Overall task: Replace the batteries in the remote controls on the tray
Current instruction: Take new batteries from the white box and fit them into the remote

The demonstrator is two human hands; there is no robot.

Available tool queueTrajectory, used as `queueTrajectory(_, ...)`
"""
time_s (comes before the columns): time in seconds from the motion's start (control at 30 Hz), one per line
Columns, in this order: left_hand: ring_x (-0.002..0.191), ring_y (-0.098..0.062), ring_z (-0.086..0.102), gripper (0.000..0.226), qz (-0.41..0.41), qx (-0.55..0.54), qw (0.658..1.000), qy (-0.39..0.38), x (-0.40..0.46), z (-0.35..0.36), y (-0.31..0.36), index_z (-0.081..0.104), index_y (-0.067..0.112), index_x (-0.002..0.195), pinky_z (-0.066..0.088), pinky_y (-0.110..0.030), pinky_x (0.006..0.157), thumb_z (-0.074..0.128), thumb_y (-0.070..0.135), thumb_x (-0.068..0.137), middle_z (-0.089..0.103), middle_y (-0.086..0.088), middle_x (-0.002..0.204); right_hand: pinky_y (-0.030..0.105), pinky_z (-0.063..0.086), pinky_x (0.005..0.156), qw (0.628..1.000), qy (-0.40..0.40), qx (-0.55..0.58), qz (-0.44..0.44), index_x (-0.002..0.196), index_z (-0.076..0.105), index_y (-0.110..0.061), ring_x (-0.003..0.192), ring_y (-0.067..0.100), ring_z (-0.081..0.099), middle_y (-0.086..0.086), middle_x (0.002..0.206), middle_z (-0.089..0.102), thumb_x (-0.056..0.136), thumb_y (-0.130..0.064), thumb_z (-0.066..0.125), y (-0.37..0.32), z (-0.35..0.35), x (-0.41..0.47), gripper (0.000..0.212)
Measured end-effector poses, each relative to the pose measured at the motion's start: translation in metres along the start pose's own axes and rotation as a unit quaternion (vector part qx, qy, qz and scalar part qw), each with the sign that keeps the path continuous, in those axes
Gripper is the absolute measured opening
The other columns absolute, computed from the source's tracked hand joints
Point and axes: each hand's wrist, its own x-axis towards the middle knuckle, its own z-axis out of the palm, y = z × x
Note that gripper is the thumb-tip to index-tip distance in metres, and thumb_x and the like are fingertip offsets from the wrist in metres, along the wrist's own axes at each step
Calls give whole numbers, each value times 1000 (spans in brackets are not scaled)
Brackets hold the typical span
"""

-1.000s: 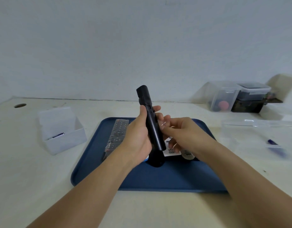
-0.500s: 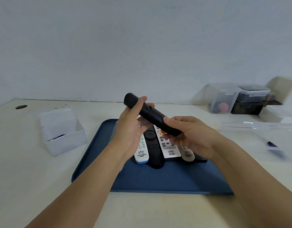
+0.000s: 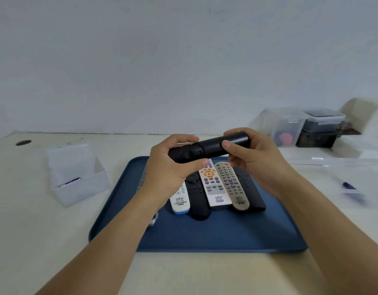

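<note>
Bench (image 3: 35,231): cream, fills lower frame. One blue tray (image 3: 215,235) at centre. Two hands above the tray's far edge. Left hand (image 3: 171,167) curled round the left end of one black remote (image 3: 209,148), thumb underneath; right hand (image 3: 254,154) grips its right end, thumb on the front face. That remote is held roughly level, off the tray, spanning between both hands. Five more remotes lie side by side on the tray below: white with blue end (image 3: 180,201), black (image 3: 197,199), white with orange buttons (image 3: 213,184), grey (image 3: 232,185), black (image 3: 251,192). One open clear box (image 3: 77,173) mid-left. Stacked clear containers (image 3: 307,128) upper right.
</note>
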Motion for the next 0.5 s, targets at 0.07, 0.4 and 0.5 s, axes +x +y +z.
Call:
queueTrajectory(0.07,82,-6,71,44,20,9,1000,17,0,0,0,74,28,98,55,-16,67,94,5,64,76,8,91,31,55,72,1000,1,-3,-15,118,67,-15,71,16,62,6,88,64,90,-12,71,3,3,0,28)
queueTrajectory(0.4,92,-22,74,44,-28,-93,995,35,2,-2,5,74,22,95,61,-36,82,90,-3,64,78,0,94,29,56,66,995,-12,38,-86,116,66,-4,65,18,63,5,80,66,94,-8,65,3,10,-3,22)
queueTrajectory(0.5,94,-15,75,46,-1,-75,996,41,0,-2,10,74,22,103,59,-26,80,90,-2,67,79,3,96,30,58,67,991,11,2,-132,118,65,-9,67,19,66,2,83,67,95,-9,65,4,12,-3,24)
